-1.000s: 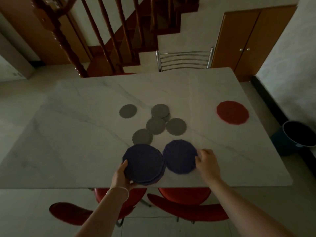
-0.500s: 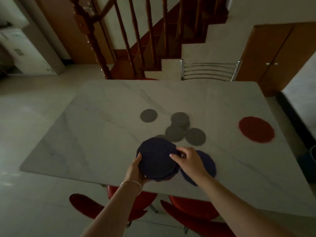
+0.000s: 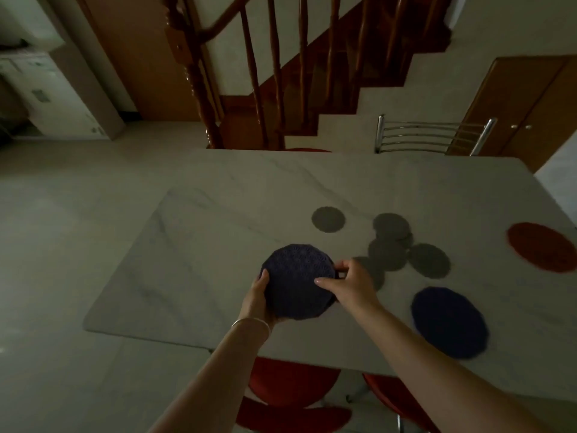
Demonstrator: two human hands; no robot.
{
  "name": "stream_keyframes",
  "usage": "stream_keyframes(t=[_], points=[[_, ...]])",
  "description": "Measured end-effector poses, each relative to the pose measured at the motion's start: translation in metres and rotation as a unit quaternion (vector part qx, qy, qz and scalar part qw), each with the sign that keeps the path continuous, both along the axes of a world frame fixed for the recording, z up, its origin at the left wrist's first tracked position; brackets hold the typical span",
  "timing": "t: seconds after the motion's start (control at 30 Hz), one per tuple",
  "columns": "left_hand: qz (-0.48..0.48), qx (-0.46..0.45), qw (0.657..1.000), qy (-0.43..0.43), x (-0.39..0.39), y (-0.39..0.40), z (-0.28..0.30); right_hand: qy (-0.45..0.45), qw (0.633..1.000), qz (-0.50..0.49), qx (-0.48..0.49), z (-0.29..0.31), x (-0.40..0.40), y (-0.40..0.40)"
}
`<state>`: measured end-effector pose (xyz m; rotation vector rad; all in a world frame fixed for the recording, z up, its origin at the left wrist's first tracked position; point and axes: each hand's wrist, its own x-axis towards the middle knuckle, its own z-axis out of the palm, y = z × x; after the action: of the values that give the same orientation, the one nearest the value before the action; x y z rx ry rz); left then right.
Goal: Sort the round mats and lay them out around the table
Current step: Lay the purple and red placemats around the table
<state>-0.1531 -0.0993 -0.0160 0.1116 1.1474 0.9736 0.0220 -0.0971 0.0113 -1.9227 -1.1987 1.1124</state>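
Note:
A stack of dark blue round mats (image 3: 296, 276) is held just above the marble table (image 3: 218, 245). My left hand (image 3: 257, 303) grips its near left edge from below. My right hand (image 3: 349, 284) pinches its right edge, thumb on top. One single blue mat (image 3: 449, 321) lies flat near the table's front edge, to the right. A red mat (image 3: 543, 250) lies at the far right. Several small grey mats (image 3: 429, 260) lie in a loose cluster behind my right hand, with one grey mat (image 3: 328, 219) apart to the left.
Red chair seats (image 3: 290, 385) stick out under the table's near edge. A metal chair back (image 3: 434, 135) stands at the far side. A wooden staircase railing (image 3: 256, 73) rises behind the table, and brown cupboard doors (image 3: 527, 110) are at the back right.
My right hand left the single blue mat on the table and came over to grip the stack. The stack and the view have shifted to the left along the table.

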Motion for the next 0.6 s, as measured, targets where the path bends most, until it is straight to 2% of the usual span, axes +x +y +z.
stream_keyframes(t=[0.13,0.2,0.27,0.37,0.43,0.6], points=[[-0.041,0.026,0.998,0.028,-0.060,0.016,0.003,0.019,0.998,-0.043,-0.031,0.001,-0.064,0.011],[-0.049,0.008,0.998,0.026,-0.092,0.021,0.005,0.043,0.997,-0.059,-0.028,0.001,-0.094,0.013],[-0.057,-0.005,0.998,0.035,-0.122,0.029,0.007,0.094,0.991,-0.090,-0.030,0.003,-0.118,0.015],[-0.071,0.034,0.996,0.041,-0.154,0.037,0.006,0.189,0.969,-0.155,-0.038,0.006,-0.138,0.018],[-0.068,0.046,0.996,0.037,-0.168,0.039,0.005,0.221,0.954,-0.200,-0.039,0.006,-0.143,0.019],[-0.074,0.041,0.995,0.047,-0.185,0.040,0.004,0.198,0.945,-0.258,-0.033,-0.004,-0.145,0.018]])
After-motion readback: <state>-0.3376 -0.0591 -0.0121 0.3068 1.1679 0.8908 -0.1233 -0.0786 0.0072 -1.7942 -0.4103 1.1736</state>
